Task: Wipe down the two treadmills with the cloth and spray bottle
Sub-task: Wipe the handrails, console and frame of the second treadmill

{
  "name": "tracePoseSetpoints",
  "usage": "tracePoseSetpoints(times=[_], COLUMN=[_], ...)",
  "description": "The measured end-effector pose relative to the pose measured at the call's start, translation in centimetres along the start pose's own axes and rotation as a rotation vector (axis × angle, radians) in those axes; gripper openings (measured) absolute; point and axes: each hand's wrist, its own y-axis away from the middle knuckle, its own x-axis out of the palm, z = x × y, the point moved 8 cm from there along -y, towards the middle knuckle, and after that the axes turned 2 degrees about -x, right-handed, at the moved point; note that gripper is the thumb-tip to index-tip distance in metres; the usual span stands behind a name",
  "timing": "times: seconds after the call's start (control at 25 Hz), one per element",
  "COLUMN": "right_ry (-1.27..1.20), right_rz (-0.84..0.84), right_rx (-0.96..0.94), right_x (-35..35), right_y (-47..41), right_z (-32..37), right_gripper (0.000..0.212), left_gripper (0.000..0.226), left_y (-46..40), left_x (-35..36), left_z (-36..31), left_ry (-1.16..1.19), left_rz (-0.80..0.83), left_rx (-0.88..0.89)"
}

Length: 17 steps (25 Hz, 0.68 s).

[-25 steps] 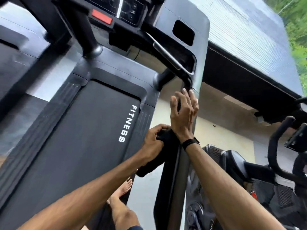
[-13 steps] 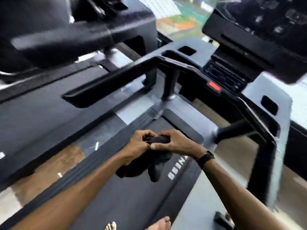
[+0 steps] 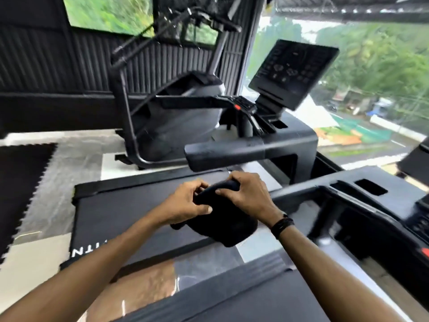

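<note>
Hands at centre: left hand (image 3: 188, 203) and right hand (image 3: 247, 194), fingers curled, both gripping a dark cloth (image 3: 222, 219) above the far treadmill's belt (image 3: 120, 214); its console (image 3: 293, 73) at 1 o'clock.

A black exercise machine (image 3: 162, 126) with a curved tubular frame stood on the pale tiled floor (image 3: 30, 259), with a black interlocking floor mat (image 3: 21, 189) to its left, a dark ribbed wall (image 3: 58, 66) behind it, and a large window (image 3: 371, 73) showing green trees to its right.
</note>
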Motion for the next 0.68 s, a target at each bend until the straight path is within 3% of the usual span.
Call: tracePoseSetpoints(times=[0.2, 0.48, 0.68], right_ry=[-0.067, -0.067, 0.027], right_rz=[-0.136, -0.205, -0.25], right_rx=[-0.031, 0.005, -0.021], right_x=[-0.5, -2.5, -0.6], right_y=[-7.2, -19.0, -25.9], right_z=[-0.7, -3.7, -1.3], right_gripper=[0.03, 0.031, 0.031], left_gripper=[0.015, 0.019, 0.017], left_y=[-5.6, -15.6, -19.0], left_x=[-8.0, -16.0, -21.5], left_z=[1.2, -3.2, -0.4], left_ry=[-0.242, -0.643, -0.78], left_rz=[-0.227, -0.292, -0.343], left_rx=[0.006, 0.072, 0.082])
